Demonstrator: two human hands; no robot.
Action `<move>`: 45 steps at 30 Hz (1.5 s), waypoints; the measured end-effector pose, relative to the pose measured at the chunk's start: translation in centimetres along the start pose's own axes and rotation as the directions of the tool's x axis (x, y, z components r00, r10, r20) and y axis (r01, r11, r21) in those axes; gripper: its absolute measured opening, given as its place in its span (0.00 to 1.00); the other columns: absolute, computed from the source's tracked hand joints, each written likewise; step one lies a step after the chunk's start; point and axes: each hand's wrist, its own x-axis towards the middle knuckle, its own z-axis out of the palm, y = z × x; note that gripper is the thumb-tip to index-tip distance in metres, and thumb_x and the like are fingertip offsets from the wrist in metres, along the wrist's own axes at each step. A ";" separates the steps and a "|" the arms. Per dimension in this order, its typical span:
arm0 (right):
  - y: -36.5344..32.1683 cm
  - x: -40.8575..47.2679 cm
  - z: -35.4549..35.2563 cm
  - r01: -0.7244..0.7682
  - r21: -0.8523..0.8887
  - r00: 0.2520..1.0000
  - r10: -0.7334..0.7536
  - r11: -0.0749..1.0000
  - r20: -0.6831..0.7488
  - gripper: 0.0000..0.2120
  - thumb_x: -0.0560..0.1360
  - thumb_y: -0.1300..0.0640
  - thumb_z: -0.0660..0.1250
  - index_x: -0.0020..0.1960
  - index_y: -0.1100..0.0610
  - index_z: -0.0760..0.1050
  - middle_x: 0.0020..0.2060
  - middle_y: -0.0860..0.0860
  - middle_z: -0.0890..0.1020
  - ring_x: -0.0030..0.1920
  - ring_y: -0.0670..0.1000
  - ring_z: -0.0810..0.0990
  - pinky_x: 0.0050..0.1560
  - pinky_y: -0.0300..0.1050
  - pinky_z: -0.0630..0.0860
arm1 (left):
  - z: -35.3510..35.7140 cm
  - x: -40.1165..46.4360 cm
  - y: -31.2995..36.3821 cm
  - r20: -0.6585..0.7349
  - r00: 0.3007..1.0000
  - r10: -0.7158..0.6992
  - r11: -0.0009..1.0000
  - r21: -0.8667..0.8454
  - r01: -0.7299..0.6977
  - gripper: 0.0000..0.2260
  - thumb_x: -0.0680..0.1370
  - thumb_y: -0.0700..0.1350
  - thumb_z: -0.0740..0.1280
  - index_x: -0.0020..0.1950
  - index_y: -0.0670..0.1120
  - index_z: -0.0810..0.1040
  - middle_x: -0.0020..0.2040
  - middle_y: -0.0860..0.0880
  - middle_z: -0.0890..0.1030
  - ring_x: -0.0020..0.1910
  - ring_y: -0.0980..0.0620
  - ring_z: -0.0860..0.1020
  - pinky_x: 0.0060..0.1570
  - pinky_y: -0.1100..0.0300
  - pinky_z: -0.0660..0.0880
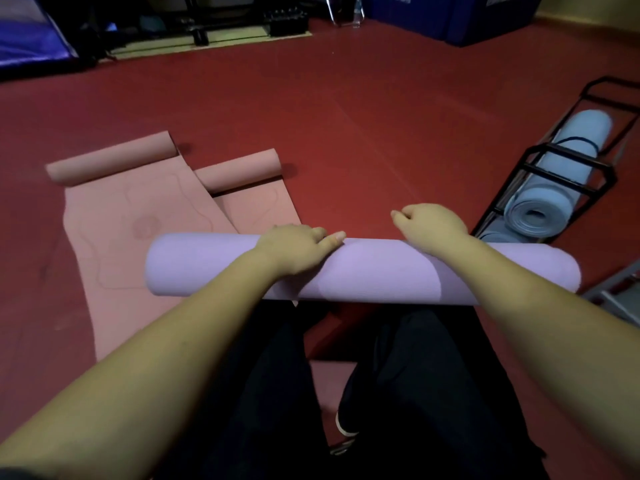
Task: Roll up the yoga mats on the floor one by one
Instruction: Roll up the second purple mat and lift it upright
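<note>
A fully rolled purple yoga mat (381,271) lies crosswise over my knees. My left hand (294,247) sits on top of the roll near its middle, its fingers curled over the far side. The heel of my right hand (433,226) rests on the roll further right, with the fingers loosely curled past the far edge and nothing seen in them. Two pink mats lie on the red floor to the left: a larger one (131,258) and a smaller one (256,206) beside it. Each is flat except for a rolled far end.
A black wire rack (602,178) at the right holds rolled blue mats (554,174). Blue crash pads (450,15) and dark equipment stand along the far wall. Bare red floor (346,116) stretches ahead. My dark trouser legs and a shoe (343,427) fill the foreground.
</note>
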 end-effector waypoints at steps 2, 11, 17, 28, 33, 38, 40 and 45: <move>0.0 -0.7 0.5 0.024 -0.004 0.996 -0.025 1.000 -0.084 0.23 0.82 0.42 0.51 0.40 0.55 0.74 0.40 0.54 0.78 0.45 0.59 0.77 0.40 0.48 0.68 | -0.5 0.8 -0.1 0.059 0.998 -0.035 0.999 -0.038 0.037 0.33 0.80 0.68 0.42 0.68 0.51 0.75 0.68 0.46 0.76 0.67 0.44 0.72 0.66 0.48 0.67; -0.8 -4.0 4.0 0.034 -0.222 0.968 -0.088 0.974 -0.235 0.37 0.75 0.30 0.44 0.54 0.58 0.78 0.50 0.56 0.81 0.53 0.59 0.78 0.53 0.51 0.69 | -1.3 4.5 -0.5 0.264 0.954 -0.145 0.965 -0.176 0.195 0.36 0.80 0.69 0.49 0.71 0.43 0.73 0.74 0.44 0.70 0.72 0.43 0.68 0.70 0.51 0.62; -0.7 -2.7 3.8 0.021 -0.220 0.975 -0.068 0.975 -0.210 0.30 0.78 0.34 0.51 0.52 0.57 0.78 0.49 0.55 0.81 0.52 0.59 0.77 0.50 0.51 0.67 | -0.1 5.0 -0.5 0.060 0.980 -0.190 0.980 -0.049 0.193 0.35 0.81 0.68 0.44 0.65 0.46 0.79 0.66 0.42 0.78 0.64 0.41 0.74 0.62 0.49 0.68; -0.8 0.3 2.9 0.006 -0.091 1.000 -0.005 0.996 0.015 0.35 0.78 0.31 0.47 0.53 0.57 0.80 0.52 0.56 0.82 0.52 0.59 0.78 0.45 0.48 0.70 | 8.5 -1.1 -3.0 -0.435 0.883 0.179 0.939 0.344 -0.021 0.48 0.64 0.75 0.65 0.72 0.41 0.67 0.68 0.39 0.71 0.66 0.35 0.69 0.63 0.32 0.61; -1.2 1.3 2.1 0.002 -0.083 0.993 0.008 0.997 0.114 0.36 0.79 0.32 0.47 0.59 0.59 0.80 0.59 0.59 0.80 0.57 0.60 0.78 0.48 0.49 0.69 | 7.3 -0.5 -2.5 -0.341 0.932 0.121 0.907 0.420 0.036 0.51 0.58 0.66 0.76 0.73 0.45 0.60 0.66 0.39 0.72 0.62 0.35 0.70 0.59 0.33 0.67; -1.8 1.1 0.3 -0.007 -0.058 0.987 0.016 0.998 0.163 0.33 0.80 0.36 0.48 0.64 0.60 0.77 0.63 0.60 0.77 0.60 0.60 0.76 0.49 0.49 0.68 | 5.0 -1.1 -2.8 -0.370 0.912 0.175 0.899 0.438 0.005 0.46 0.60 0.66 0.72 0.72 0.46 0.65 0.63 0.42 0.73 0.56 0.39 0.73 0.56 0.39 0.69; -1.9 1.0 -0.7 -0.011 -0.042 0.974 0.020 0.999 0.225 0.33 0.81 0.36 0.48 0.67 0.60 0.75 0.67 0.60 0.75 0.63 0.60 0.74 0.53 0.49 0.68 | 3.5 -1.7 -2.8 -0.348 0.912 0.216 0.898 0.438 -0.045 0.46 0.61 0.69 0.69 0.73 0.47 0.65 0.63 0.43 0.74 0.55 0.40 0.73 0.56 0.41 0.69; -2.3 0.8 -3.5 -0.011 0.014 0.912 0.004 1.000 0.409 0.26 0.80 0.38 0.50 0.62 0.53 0.77 0.65 0.56 0.76 0.58 0.56 0.75 0.56 0.49 0.67 | -0.5 -3.3 -2.2 -0.230 0.943 0.242 0.900 0.415 -0.129 0.48 0.61 0.76 0.65 0.74 0.53 0.60 0.63 0.49 0.75 0.59 0.43 0.74 0.55 0.48 0.69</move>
